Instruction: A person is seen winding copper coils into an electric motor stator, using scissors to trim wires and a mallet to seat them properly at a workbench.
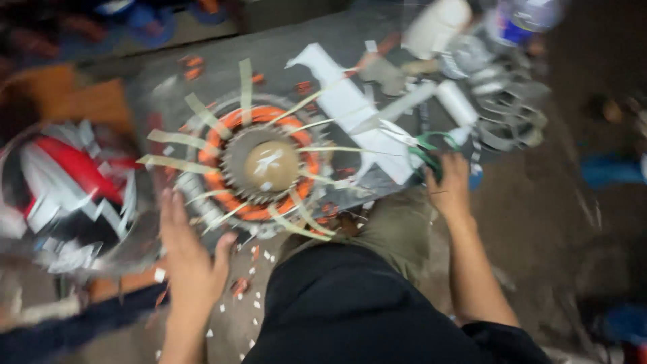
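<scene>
Nearest, the left hand [189,259] lies open and flat, fingers spread and pointing toward 12 o'clock, on the grey surface strewn with white and orange scraps [251,296]; it grips nothing and sits just at 7 o'clock of the stator [259,165]. At 9 o'clock of that hand a round bin [64,195] holds a heap of white, red and dark offcuts, blurred so the pieces cannot be told apart. The person's knee in olive cloth [391,226] and a black garment [350,310] lie between the two arms. The right hand [448,182] is curled on green-handled scissors [431,149], at 3 o'clock of the stator and well apart from it. The stator rests on a dark grey board [269,50]: a ring of orange copper winding around a toothed metal core with a tan round centre, and pale paper strips [175,139] sticking out of its slots like spokes all round. A white sheet [350,108] lies between stator and scissors, partly under the strips. Farther, at 1 o'clock, a white roll [457,102], coils of grey strip [512,111], a white cylinder [438,25] and a clear bottle [529,17] crowd together, all blurred.
</scene>
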